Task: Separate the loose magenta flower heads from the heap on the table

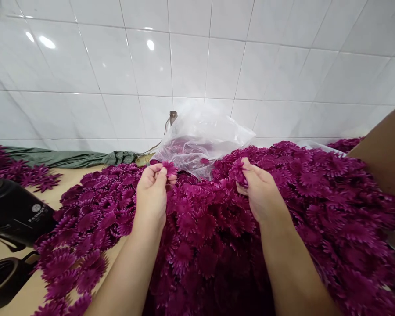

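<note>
Between thumb and fingers, my left hand (153,184) pinches a small magenta artificial flower head (170,169). My right hand (260,186) is closed on another magenta flower head (238,172), its petals sticking out to the left of the thumb. Both hands are raised at about the same height, apart from each other. Below and around them spreads a large heap of magenta flower heads (206,224). A clear plastic bag (213,127) with magenta pieces showing through lies just beyond the hands.
A black bottle (19,213) lies tilted at the left, above a dark cup (6,281). Green cloth (62,158) runs along the white tiled wall (191,61). A brown cardboard piece (385,153) stands at the right. More flower heads (18,169) lie at the far left.
</note>
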`<state>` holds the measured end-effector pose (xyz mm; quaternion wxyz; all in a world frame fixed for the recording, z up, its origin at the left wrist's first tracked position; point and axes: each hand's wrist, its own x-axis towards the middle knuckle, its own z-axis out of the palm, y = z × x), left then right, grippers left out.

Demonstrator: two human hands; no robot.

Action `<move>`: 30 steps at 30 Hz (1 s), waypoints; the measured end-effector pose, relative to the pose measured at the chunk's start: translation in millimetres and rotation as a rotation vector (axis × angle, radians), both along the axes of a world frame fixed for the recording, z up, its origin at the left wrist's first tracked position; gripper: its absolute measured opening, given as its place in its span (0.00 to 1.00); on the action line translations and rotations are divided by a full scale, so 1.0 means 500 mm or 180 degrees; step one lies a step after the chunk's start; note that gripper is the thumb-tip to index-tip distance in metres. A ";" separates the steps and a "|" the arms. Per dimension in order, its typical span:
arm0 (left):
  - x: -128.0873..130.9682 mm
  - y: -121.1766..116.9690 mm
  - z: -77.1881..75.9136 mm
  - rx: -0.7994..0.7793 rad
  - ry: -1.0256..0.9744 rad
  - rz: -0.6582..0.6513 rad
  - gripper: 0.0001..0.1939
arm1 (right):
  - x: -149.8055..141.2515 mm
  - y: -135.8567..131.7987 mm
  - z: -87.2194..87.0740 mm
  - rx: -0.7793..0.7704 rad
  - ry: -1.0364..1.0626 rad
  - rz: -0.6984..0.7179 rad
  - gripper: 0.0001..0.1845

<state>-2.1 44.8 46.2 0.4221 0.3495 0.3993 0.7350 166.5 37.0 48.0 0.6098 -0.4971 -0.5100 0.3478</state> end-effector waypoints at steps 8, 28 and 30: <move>0.042 -0.032 -0.010 0.0668 0.2149 -0.0757 0.12 | -0.025 -0.009 0.011 0.0170 -0.1021 0.0368 0.23; 0.025 -0.020 -0.003 -0.0094 -0.0409 -0.0853 0.15 | -0.059 -0.031 0.018 0.0178 -0.0842 0.1002 0.08; 0.025 -0.019 -0.003 -0.0131 -0.0436 -0.0799 0.15 | -0.059 -0.030 0.016 0.0197 -0.0968 0.0878 0.11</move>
